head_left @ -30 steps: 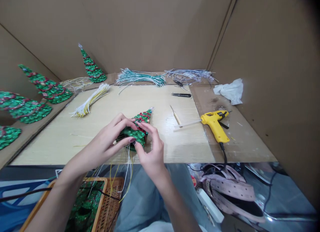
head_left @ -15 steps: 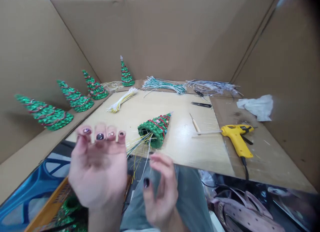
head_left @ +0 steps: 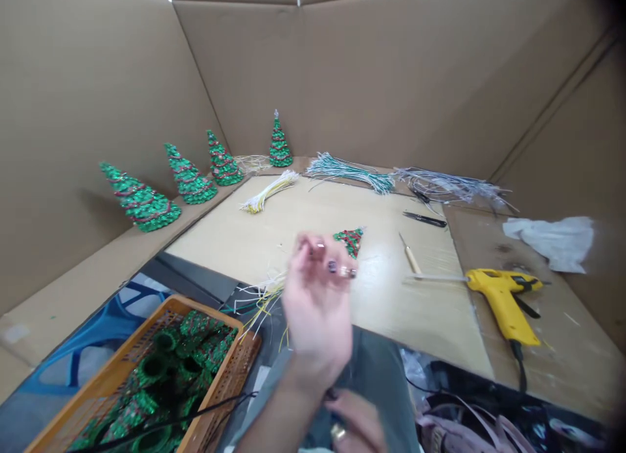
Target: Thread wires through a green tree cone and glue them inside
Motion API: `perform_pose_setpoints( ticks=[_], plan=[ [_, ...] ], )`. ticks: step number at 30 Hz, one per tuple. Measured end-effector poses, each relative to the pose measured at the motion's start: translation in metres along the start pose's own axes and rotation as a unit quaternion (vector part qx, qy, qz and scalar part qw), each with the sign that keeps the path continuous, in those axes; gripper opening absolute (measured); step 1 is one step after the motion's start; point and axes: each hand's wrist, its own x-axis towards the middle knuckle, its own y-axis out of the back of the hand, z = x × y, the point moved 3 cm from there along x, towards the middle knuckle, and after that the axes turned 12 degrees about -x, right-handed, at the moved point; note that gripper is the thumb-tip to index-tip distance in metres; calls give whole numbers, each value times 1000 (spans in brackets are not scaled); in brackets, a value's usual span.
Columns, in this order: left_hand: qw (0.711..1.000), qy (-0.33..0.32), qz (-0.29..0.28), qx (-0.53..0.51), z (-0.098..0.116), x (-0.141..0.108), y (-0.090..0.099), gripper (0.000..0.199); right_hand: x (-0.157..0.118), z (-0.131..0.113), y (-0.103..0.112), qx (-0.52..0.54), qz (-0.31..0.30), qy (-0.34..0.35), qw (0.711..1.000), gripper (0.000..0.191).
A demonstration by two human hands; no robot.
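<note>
My left hand (head_left: pixel 320 296) is raised palm up over the table's near edge, its fingers curled and blurred; whether anything small is in them cannot be made out. Behind it lies a small green tree (head_left: pixel 350 242) with red garland, mostly hidden by the hand, its tip pointing to the back right. Loose white, yellow and green wires (head_left: pixel 267 300) fan out to the left of the hand and hang over the edge. Low over my lap is my right hand (head_left: pixel 356 419), partly covered by the left wrist, with blurred fingers.
Several green trees stand at the left and back. Wire bundles (head_left: pixel 349 171) lie behind. Black tweezers (head_left: pixel 424 219), an awl (head_left: pixel 409 253), a yellow glue gun (head_left: pixel 506 303) and white cloth (head_left: pixel 552 241) are at right. An orange basket (head_left: pixel 195 433) of trees sits lower left.
The view has turned left. My left hand has moved right, in front of the tree, and its fingers have curled more. My right hand has dropped lower, toward my lap.
</note>
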Motion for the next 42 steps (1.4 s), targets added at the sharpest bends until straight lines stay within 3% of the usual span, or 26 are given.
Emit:
perform_pose_setpoints(
  ticks=[4,7,9,10,12,14,16,18,21,27,31,34,37,40,42],
  plan=[
    [997,17,-45,64,-28,-4,-12,18,16,21,25,6,-39,7,999,30],
    [978,26,-141,151,-33,-6,-11,20,19,22,25,-10,2,-84,996,25],
    [937,-11,-207,281,-29,-8,-3,19,25,25,26,-33,36,-151,987,22],
    [898,-50,-234,370,-25,-9,3,16,32,29,28,-45,58,-176,982,19],
    [775,-131,-267,558,-19,-12,17,21,53,37,34,-53,103,-194,974,17],
    [648,-150,-265,697,-15,-11,35,50,80,44,42,-52,146,-201,967,18],
    [571,-135,-251,770,-9,-8,51,80,107,47,44,-43,156,-203,966,20],
    [528,-136,-235,805,-2,-4,63,99,128,44,43,-30,163,-194,967,21],
    [502,-148,-203,827,10,1,75,116,145,37,35,-9,164,-178,970,20],
    [494,-108,-143,851,20,9,99,124,151,33,22,2,141,-163,976,19],
    [480,-80,-128,864,22,13,110,98,151,32,18,0,109,-172,979,19],
    [446,-81,-116,884,24,15,112,68,152,31,17,9,86,-178,980,19],
    [422,-84,-103,897,27,18,112,52,152,30,15,10,69,-176,982,18],
    [412,-80,-142,897,33,23,113,46,152,29,13,3,34,-161,986,17],
    [387,-78,-188,900,39,29,114,41,151,30,13,-5,-2,-151,989,17]
  ],
)
